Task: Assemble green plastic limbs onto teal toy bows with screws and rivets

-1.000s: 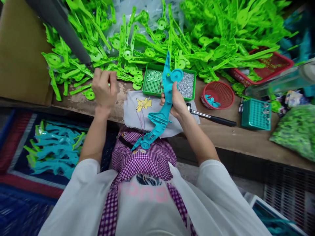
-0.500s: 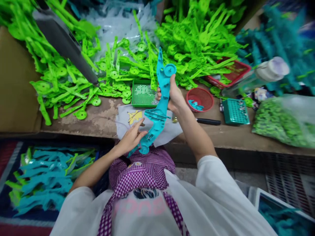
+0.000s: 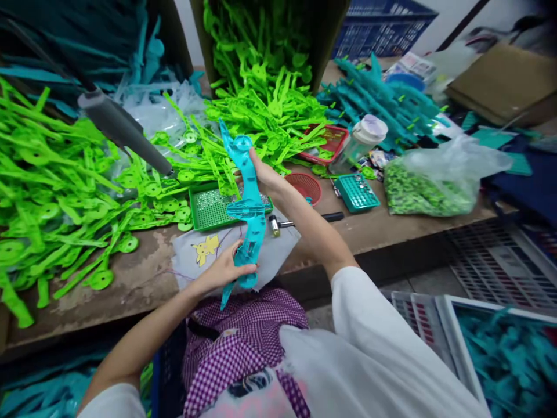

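Blue plastic part [image 3: 251,188] is held up over the gray cloth [image 3: 272,252] at the tabletop's [image 3: 365,235] near edge, long axis running near to far. Left hand [image 3: 227,267]: partly closed, thumb and fingers gripping its near section. Right hand [image 3: 260,169]: closed round its far section, thumb on top, other fingers mostly hidden. Green tray [image 3: 205,210] sits beyond the cloth; hammer [image 3: 333,217] and red basket [image 3: 307,184] to the right.
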Demonstrator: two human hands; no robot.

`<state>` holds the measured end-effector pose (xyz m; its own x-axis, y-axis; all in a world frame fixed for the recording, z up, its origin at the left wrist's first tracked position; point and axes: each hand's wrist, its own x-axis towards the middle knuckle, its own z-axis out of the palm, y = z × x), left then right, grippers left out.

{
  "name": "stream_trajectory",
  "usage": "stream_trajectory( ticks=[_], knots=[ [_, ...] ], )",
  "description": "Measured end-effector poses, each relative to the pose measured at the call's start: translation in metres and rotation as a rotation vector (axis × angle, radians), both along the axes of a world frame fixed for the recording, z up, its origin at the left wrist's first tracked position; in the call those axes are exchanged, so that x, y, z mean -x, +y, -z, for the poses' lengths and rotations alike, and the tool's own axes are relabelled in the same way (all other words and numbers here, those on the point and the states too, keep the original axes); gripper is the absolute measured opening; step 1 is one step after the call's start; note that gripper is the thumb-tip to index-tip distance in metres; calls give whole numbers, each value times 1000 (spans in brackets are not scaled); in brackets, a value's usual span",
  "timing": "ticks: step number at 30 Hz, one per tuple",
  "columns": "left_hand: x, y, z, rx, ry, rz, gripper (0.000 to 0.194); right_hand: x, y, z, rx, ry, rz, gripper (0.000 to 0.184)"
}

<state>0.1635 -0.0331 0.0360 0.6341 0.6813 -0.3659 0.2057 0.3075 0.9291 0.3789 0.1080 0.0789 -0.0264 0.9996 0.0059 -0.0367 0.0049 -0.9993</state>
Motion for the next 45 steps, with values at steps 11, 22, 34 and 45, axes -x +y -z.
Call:
stream_trajectory(
  ticks=[11,22,34,45],
  knots=[
    [-17,41,49,-275,126,-317,62,-309,-115,65,223,-1230,945,35],
    [-18,40,44,-355,191,-312,52,-299,-115,90,131,-1363,748,39],
    [-15,40,57,-402,164,-298,53,-305,-112,78,116,-1352,720,37],
    [-16,38,54,-442,136,-283,58,-307,-107,62,164,-1459,429,31]
  ],
)
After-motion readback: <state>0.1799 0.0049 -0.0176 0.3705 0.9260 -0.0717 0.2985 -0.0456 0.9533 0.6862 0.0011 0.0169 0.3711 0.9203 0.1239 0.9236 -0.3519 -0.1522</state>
